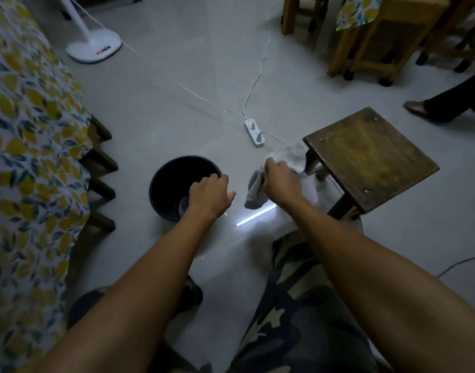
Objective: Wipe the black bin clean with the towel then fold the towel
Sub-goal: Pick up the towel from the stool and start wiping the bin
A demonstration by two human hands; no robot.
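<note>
A round black bin (166, 184) stands upright on the pale floor in front of me. My left hand (209, 196) rests on its near right rim, fingers curled over the edge. To the right of the bin, my right hand (279, 179) is closed on a grey-white towel (255, 193), held above the floor. One end of the towel hangs down below my fist and the other trails toward the stool. The bin's inside is dark, with a faint glint at the bottom.
A dark wooden stool (371, 157) stands right of the towel. A white power strip (254, 131) with cables lies beyond the bin. A table with lemon-print cloth (29, 130) fills the left. A fan base (95, 48), wooden chairs (376, 41) and another person's foot (416, 107) are farther off.
</note>
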